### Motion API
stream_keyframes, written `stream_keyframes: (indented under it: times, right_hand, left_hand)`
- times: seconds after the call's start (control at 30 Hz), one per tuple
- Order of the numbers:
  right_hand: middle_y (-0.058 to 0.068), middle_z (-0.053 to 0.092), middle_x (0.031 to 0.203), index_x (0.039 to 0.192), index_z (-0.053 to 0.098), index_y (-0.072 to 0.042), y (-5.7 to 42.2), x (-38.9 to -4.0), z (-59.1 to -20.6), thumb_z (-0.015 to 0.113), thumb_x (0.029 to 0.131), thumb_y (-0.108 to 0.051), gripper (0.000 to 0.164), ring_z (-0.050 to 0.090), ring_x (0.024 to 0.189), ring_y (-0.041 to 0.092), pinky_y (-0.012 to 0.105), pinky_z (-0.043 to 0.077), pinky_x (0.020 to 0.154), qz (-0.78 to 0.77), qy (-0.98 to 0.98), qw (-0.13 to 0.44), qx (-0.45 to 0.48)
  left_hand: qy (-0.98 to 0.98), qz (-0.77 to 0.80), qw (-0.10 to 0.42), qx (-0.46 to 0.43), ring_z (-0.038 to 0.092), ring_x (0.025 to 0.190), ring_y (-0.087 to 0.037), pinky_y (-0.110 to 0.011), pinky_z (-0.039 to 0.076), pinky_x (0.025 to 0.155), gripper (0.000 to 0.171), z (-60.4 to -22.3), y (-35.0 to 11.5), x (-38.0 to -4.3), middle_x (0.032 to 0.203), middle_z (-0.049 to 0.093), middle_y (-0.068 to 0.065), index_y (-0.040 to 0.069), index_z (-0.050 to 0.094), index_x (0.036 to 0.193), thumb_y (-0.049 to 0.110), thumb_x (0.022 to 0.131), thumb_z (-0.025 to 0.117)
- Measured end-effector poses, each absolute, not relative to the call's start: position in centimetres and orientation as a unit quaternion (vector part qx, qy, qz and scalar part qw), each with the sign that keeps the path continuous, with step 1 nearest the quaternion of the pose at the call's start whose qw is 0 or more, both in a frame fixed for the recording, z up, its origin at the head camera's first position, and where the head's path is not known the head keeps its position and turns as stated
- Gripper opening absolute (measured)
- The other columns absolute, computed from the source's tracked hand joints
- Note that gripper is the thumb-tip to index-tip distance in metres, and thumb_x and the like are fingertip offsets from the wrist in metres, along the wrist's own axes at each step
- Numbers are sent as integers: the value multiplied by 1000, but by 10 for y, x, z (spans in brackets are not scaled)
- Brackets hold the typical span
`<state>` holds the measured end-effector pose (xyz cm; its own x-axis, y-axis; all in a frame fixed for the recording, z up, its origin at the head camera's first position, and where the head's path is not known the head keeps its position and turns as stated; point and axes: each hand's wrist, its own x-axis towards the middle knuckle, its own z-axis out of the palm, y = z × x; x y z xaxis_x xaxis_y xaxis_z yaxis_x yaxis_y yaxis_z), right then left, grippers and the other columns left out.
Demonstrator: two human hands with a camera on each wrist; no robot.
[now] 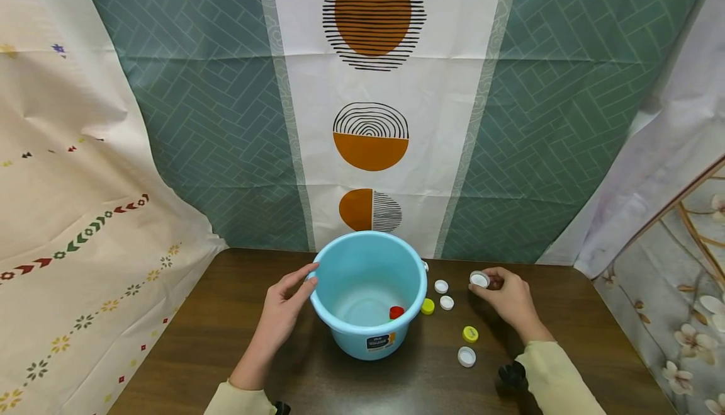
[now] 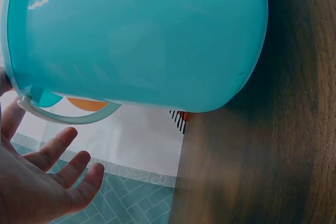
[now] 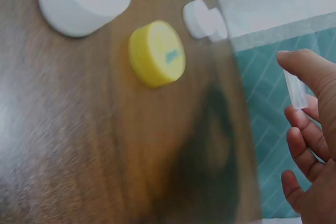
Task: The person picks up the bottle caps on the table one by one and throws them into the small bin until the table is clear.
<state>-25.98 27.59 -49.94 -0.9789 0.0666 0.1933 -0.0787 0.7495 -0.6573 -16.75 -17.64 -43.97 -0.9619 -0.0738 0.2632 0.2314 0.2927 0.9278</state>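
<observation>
A light blue bucket (image 1: 351, 337) stands upright on the table. My left hand (image 1: 279, 314) holds its left rim between thumb and forefinger; the other fingers (image 2: 79, 170) spread loosely beside the pale handle (image 2: 73, 120) in the left wrist view. Inside the bucket a red cap (image 1: 396, 312) lies near the front right wall, with a bit of green beside it. Over the right part of the table, my right hand (image 1: 512, 300) pinches a whitish bottle cap (image 1: 479, 279) by its edge. That cap (image 3: 295, 92) appears edge-on and translucent in the right wrist view.
Between bucket and right hand lie two small white caps (image 1: 444, 295) and a yellow cap (image 1: 427, 306). Nearer the front are another yellow cap (image 1: 470, 334) and a larger white cap (image 1: 467, 357). Patterned cloth (image 1: 226, 119) hangs behind the table (image 1: 187, 339).
</observation>
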Motion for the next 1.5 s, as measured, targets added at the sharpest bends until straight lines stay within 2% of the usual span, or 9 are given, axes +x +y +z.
stream_keyframes:
  times: [0.3,0.6,0.9,1.03,1.3,1.5]
  right_hand:
    - [2,65,97,111,64,-17,259,-258,-475,74,70,-55,57,59,90,20,30,48,72,380,-913,145,36]
    - [5,63,113,116,63,-17,240,-252,-446,74,70,-55,60,56,105,25,45,45,84,399,-900,163,64]
    - [-1,63,113,116,64,-21,218,-245,-420,75,70,-53,56,57,105,18,41,47,80,395,-893,195,92]
    - [-3,62,112,116,64,-22,209,-242,-412,75,71,-52,56,56,105,16,39,45,80,397,-892,194,97]
    - [3,61,115,118,63,-18,194,-239,-400,76,72,-49,56,54,111,24,53,42,91,419,-884,175,113]
    - [1,60,117,119,62,-20,182,-236,-390,76,74,-46,54,53,113,23,54,41,94,426,-881,168,123]
  left_hand:
    - [-792,-596,126,-49,51,121,-14,-42,44,96,34,-441,-177,-168,128,58,7,31,61,123,39,90,61]
    - [-789,-599,125,-49,51,121,-14,-43,44,97,34,-439,-176,-167,128,58,7,32,61,123,39,90,60]
    - [-789,-599,131,-48,51,121,-17,-44,45,97,34,-440,-177,-167,129,58,5,31,61,123,38,90,61]
    - [-790,-598,129,-44,52,121,-15,-44,45,97,34,-441,-176,-167,128,58,6,32,61,122,40,89,61]
    - [-791,-598,124,-45,51,122,-15,-45,45,97,36,-440,-175,-166,129,58,7,31,61,123,41,89,61]
    - [-792,-597,124,-45,51,122,-17,-44,45,97,35,-440,-176,-166,130,58,5,31,61,123,41,89,60]
